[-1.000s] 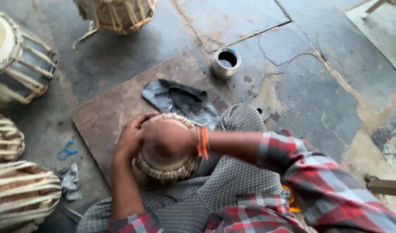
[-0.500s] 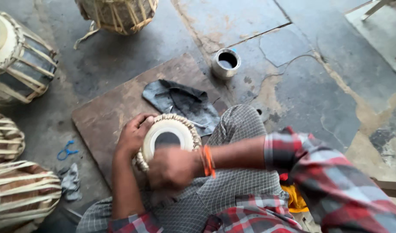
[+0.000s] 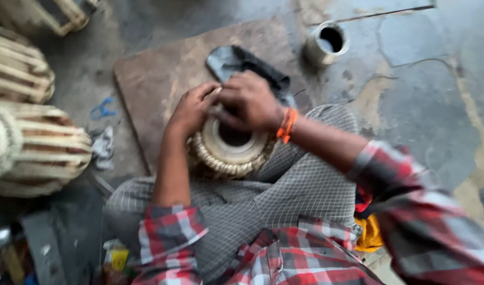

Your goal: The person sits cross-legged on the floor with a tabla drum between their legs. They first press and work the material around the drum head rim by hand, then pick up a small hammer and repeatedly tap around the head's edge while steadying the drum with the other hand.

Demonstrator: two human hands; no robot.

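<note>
- The right hand (image 3: 248,103) lies palm-down over the far rim of a small drum (image 3: 230,148), fingers curled and pressed against the drumhead at about the 12 o'clock edge; the blur hides whether they pinch anything.
- The left hand (image 3: 192,110) meets it from the 10 o'clock side, fingers bent onto the drum's rim and touching the right hand's fingertips; whether it grips or only steadies, I cannot tell.
- The drum sits upright in the person's lap, pale head with a dark round centre, braided ring around its edge, resting on grey checked cloth (image 3: 263,195) over the legs.
- An orange band (image 3: 286,125) circles the right wrist; both forearms come out of red plaid sleeves (image 3: 168,235).
- Just beyond the hands, at 12 o'clock, a dark grey rag (image 3: 242,60) lies on a brown board (image 3: 157,79) set on the floor.
- At 1 o'clock, well apart from the drum, a small metal tin (image 3: 326,42) stands open on the cracked stone floor (image 3: 410,95).
- At 9 o'clock, larger strapped drums (image 3: 36,148) lie on their sides, one more above them at 10 o'clock (image 3: 17,71).
- Between those drums and the board lie a blue loop-shaped item (image 3: 102,110) and a pale scrap (image 3: 103,148).
- A yellow fold of cloth (image 3: 369,235) shows at 4 o'clock beside the person's hip.
</note>
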